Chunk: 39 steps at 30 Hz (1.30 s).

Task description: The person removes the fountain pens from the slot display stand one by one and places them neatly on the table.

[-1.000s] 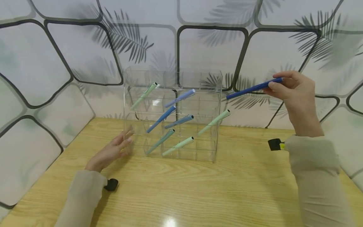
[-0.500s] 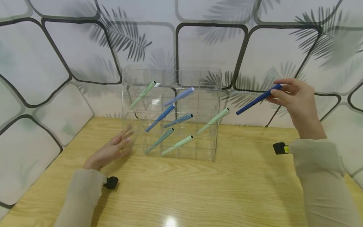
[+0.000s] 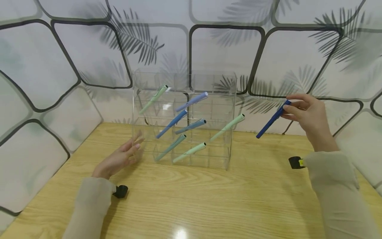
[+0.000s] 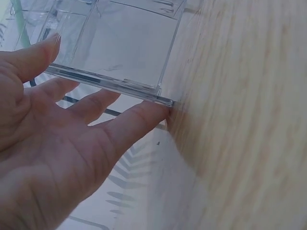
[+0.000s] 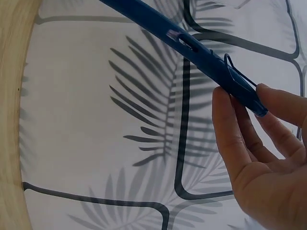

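My right hand (image 3: 311, 116) pinches a dark blue pen (image 3: 271, 121) near its upper, clip end, to the right of a clear acrylic pen rack (image 3: 219, 160). The pen slants down and left, its lower tip apart from the rack. In the right wrist view, thumb and fingertips meet around the wire clip (image 5: 240, 75). My left hand (image 3: 117, 161) is at the rack's lower left side. Its fairly straight fingers (image 4: 136, 120) lie along the clear side panel, with the thumb near the front; the fingertips are partly behind the panel.
Several pens stand slanted in the rack, among them a light green pen (image 3: 153, 99), a lavender pen (image 3: 192, 101), a blue pen (image 3: 171, 124) and a teal pen (image 3: 170, 148). The rack stands on a wood-grain table (image 3: 191, 199) before a patterned backdrop (image 3: 223, 56).
The dark blue pen has tipped from nearly level to steeply downward, its lower end swinging down and right. My right hand has sunk a little. The left hand keeps its place at the rack.
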Available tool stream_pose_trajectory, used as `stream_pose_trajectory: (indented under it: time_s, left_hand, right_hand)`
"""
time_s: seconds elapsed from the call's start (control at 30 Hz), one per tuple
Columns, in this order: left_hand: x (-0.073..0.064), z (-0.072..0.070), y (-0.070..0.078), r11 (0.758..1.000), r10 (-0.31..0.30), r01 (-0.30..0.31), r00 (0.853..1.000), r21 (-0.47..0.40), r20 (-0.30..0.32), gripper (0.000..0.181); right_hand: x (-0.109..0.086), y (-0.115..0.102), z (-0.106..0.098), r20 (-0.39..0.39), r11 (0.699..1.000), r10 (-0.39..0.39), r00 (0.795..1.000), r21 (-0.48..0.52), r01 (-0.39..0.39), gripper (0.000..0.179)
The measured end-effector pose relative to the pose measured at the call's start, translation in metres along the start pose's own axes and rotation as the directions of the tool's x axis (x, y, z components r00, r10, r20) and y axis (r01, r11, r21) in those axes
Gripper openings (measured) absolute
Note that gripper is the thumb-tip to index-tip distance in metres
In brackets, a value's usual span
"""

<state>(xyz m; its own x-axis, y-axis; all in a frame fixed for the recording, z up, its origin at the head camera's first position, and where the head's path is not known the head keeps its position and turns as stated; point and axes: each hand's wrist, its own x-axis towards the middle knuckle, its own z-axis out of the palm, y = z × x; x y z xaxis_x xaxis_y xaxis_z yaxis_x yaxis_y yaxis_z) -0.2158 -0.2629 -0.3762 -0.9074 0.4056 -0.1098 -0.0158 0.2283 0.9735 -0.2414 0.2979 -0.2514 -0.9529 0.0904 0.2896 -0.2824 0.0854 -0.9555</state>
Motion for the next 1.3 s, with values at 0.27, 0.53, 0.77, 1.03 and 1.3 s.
stream_pose_trajectory:
  time_s: [0.27, 0.53, 0.77, 1.03, 1.3]
  left_hand:
    - [0.0, 0.004, 0.005, 1.0, 0.006, -0.006, 1.0, 0.024, -0.012, 0.067]
    - [-0.001, 0.004, 0.005, 1.0, 0.0, 0.001, 1.0, 0.027, -0.019, 0.066]
    - [0.0, 0.004, 0.005, 1.0, 0.005, -0.005, 1.0, 0.021, -0.006, 0.067]
    - [-0.003, 0.002, 0.004, 1.0, 0.011, -0.011, 1.0, 0.022, -0.012, 0.068]
    - [-0.001, 0.003, 0.005, 0.999, 0.005, -0.004, 1.0, 0.037, -0.013, 0.064]
  right_hand:
    - [0.002, 0.016, 0.0, 0.022, 1.0, -0.002, 1.0, -0.026, 0.002, 0.019]
    - [0.006, 0.034, 0.003, 0.12, 0.939, 0.033, 0.992, -0.343, 0.011, 0.02]
    - [0.008, 0.045, 0.003, 0.133, 0.91, 0.083, 0.988, -0.413, -0.021, 0.028]
    - [0.013, 0.057, 0.008, 0.208, 0.872, 0.218, 0.954, -0.481, -0.095, 0.032]
    - [0.014, 0.074, 0.008, 0.26, 0.843, 0.284, 0.923, -0.525, -0.111, 0.032]
